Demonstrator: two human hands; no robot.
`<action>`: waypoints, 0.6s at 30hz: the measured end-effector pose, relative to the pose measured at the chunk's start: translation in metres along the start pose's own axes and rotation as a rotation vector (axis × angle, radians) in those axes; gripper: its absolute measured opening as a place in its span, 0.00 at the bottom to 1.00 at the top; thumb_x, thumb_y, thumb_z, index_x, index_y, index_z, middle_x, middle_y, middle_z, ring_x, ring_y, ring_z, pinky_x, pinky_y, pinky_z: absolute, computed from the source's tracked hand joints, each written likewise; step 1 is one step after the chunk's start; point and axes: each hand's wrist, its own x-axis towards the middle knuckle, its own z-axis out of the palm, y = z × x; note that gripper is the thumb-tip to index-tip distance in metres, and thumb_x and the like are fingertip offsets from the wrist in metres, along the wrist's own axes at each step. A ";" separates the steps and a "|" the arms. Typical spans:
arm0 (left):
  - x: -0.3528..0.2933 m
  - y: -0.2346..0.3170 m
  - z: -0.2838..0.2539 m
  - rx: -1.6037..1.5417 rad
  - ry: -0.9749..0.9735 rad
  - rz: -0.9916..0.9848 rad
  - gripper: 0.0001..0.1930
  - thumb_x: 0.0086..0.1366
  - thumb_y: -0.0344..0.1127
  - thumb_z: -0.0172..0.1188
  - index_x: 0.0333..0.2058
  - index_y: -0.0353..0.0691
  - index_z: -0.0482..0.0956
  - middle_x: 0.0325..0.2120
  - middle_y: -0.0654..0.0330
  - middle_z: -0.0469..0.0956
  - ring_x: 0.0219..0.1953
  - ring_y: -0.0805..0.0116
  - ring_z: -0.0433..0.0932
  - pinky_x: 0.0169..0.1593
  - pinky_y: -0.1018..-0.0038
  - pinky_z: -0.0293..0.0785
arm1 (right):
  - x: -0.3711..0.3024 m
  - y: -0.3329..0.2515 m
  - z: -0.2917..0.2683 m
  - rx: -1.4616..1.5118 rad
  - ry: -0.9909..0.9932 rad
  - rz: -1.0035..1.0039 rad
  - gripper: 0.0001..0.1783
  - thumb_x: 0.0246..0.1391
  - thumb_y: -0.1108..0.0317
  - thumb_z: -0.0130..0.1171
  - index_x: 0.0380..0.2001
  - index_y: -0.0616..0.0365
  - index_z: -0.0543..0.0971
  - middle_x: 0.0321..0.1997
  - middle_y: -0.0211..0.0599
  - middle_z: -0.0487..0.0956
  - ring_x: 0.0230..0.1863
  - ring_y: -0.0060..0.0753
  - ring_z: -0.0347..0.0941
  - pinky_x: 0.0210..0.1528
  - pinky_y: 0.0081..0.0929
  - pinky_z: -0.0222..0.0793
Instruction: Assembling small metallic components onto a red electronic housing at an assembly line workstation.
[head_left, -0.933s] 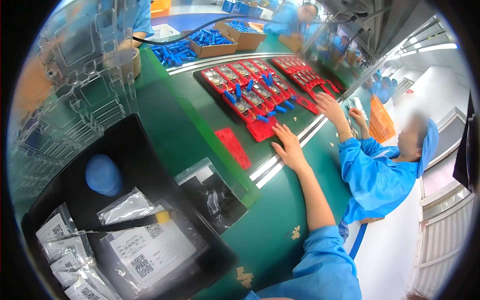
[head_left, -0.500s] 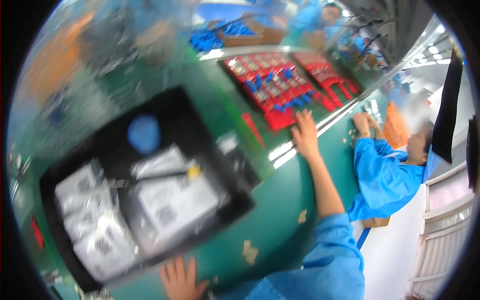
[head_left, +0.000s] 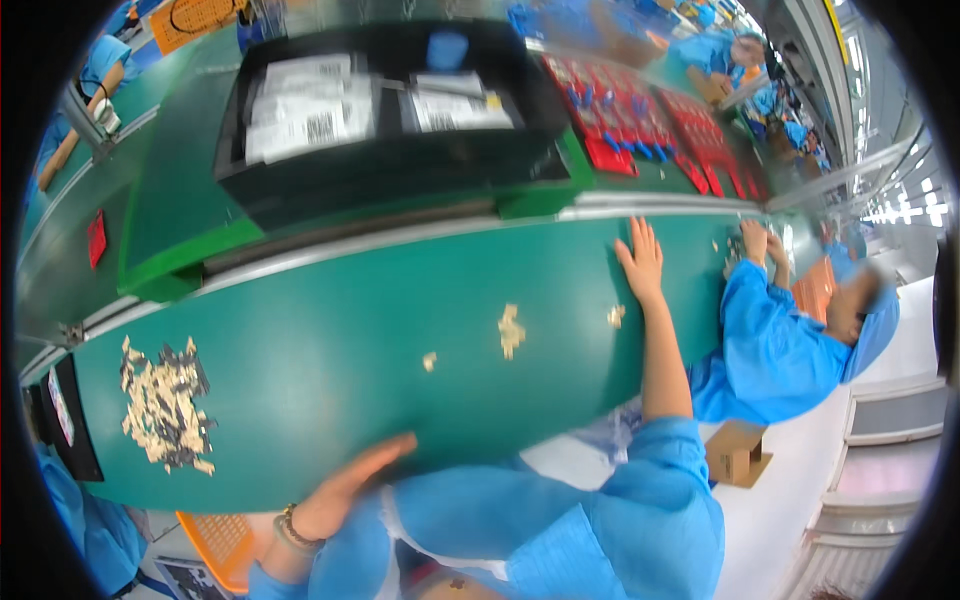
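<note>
My right hand [head_left: 643,262] lies with fingers spread near the far edge of the green tabletop [head_left: 370,320], holding nothing. My left hand [head_left: 350,488], seen side-on at the near table edge, has its fingers stretched out and nothing in it. Between the two hands are small clusters of pale pieces: a larger one [head_left: 510,332], a small one [head_left: 430,361] and another [head_left: 615,317] just below my right hand. A heap of beige and dark small pieces [head_left: 165,405] sits at the table's left end.
Beyond the table, a black bin [head_left: 390,170] holds clear bags with white labels [head_left: 310,110] and a blue round item [head_left: 447,50]. Red trays [head_left: 610,155] with blue parts lie right of it. A co-worker in blue [head_left: 790,340] sits at right; an orange basket [head_left: 215,545] is below.
The view has swung, so the bin now appears higher and farther off, and the heap at left shows. My left hand, earlier spread beside the bin, is now at the near table edge.
</note>
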 end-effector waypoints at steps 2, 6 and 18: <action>-0.059 -0.032 0.033 -0.541 -0.065 -0.227 0.27 0.67 0.37 0.48 0.62 0.35 0.58 0.62 0.46 0.60 0.65 0.54 0.56 0.67 0.65 0.48 | 0.003 -0.001 -0.009 0.130 0.082 -0.068 0.37 0.58 0.41 0.44 0.66 0.45 0.56 0.71 0.39 0.54 0.72 0.41 0.44 0.70 0.43 0.33; -0.077 -0.124 0.036 0.022 -0.003 -0.131 0.24 0.71 0.41 0.42 0.61 0.34 0.61 0.61 0.51 0.62 0.64 0.61 0.58 0.66 0.67 0.50 | 0.004 -0.007 -0.033 0.233 -0.059 0.161 0.38 0.58 0.40 0.43 0.67 0.42 0.54 0.72 0.39 0.49 0.73 0.42 0.39 0.70 0.49 0.28; -0.046 -0.147 0.033 -0.013 0.066 -0.118 0.24 0.72 0.46 0.43 0.59 0.36 0.64 0.57 0.52 0.67 0.59 0.61 0.64 0.63 0.68 0.57 | -0.195 -0.308 -0.044 0.306 -0.294 -1.034 0.35 0.49 0.51 0.59 0.61 0.45 0.65 0.69 0.42 0.56 0.71 0.51 0.46 0.68 0.57 0.36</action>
